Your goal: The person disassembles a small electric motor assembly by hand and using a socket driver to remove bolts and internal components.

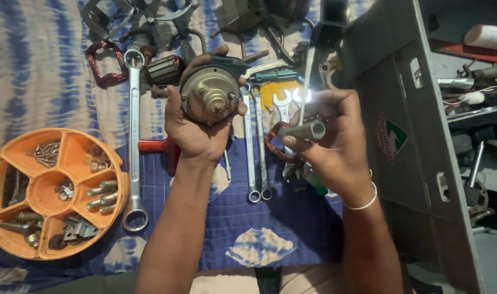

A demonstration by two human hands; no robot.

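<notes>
Now the left hand [197, 128] grips a round motor [210, 97] from below. The right hand [330, 139] is closed around a metal tube [305, 130], above spanners [256, 141] lying on a blue cloth [270, 228].

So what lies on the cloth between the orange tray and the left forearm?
In the head view, a long ring spanner lies lengthwise between the orange tray and the left forearm; otherwise only blue cloth shows there.

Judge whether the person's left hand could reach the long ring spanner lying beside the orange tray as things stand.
Probably not yet: the left hand is full, gripping a round motor housing. The long ring spanner lies uncovered just left of it, so the path itself looks free.
</notes>
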